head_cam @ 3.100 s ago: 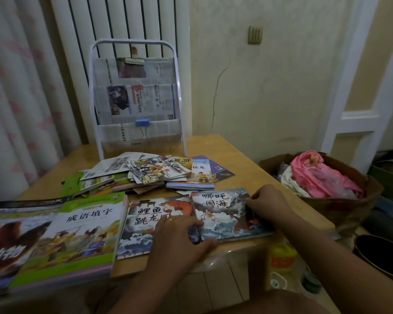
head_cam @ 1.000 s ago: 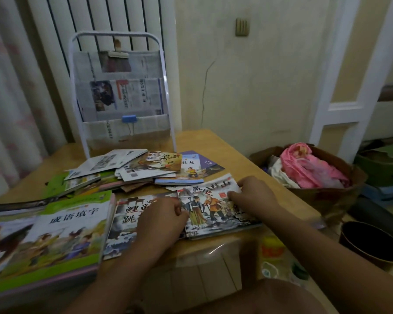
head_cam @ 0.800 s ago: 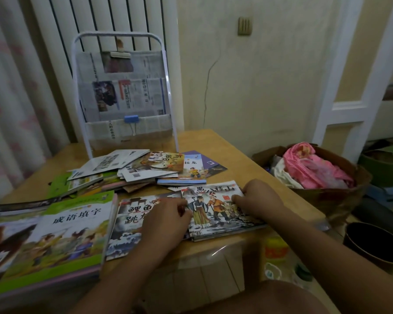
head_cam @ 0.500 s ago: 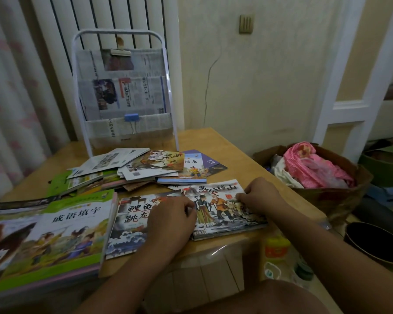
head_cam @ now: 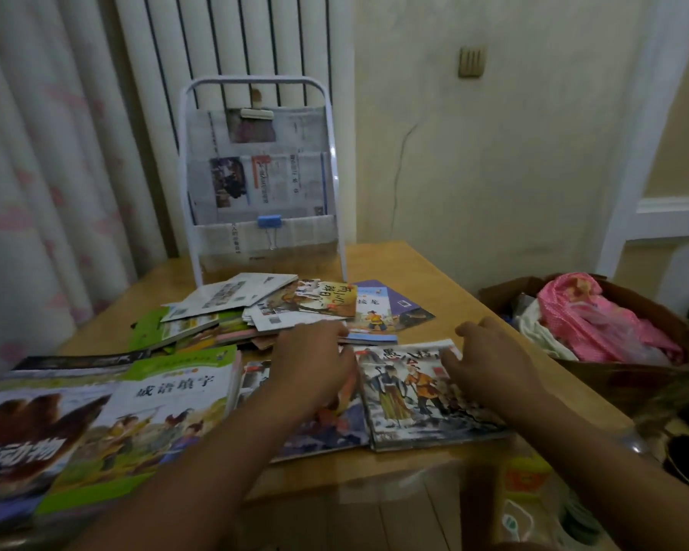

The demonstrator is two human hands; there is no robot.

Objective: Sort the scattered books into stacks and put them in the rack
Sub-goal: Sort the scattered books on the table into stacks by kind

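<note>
Head view: the left hand (head_cam: 315,365) reaches forward over the bench (head_cam: 422,272), fingers loosely extended and gripping nothing, its tips at the near edge of the scattered books (head_cam: 279,308) heaped mid-bench at mixed angles. The right hand (head_cam: 490,361) hovers relaxed and empty over the far right corner of the picture-book stack (head_cam: 422,395) — this lies flat near the bench's front edge, title toward the far edge, long axis running front to back. A green-covered stack (head_cam: 164,415) sits toward the front left corner. The rack (head_cam: 255,177) stands upright at the far edge, lined with newspaper.
</note>
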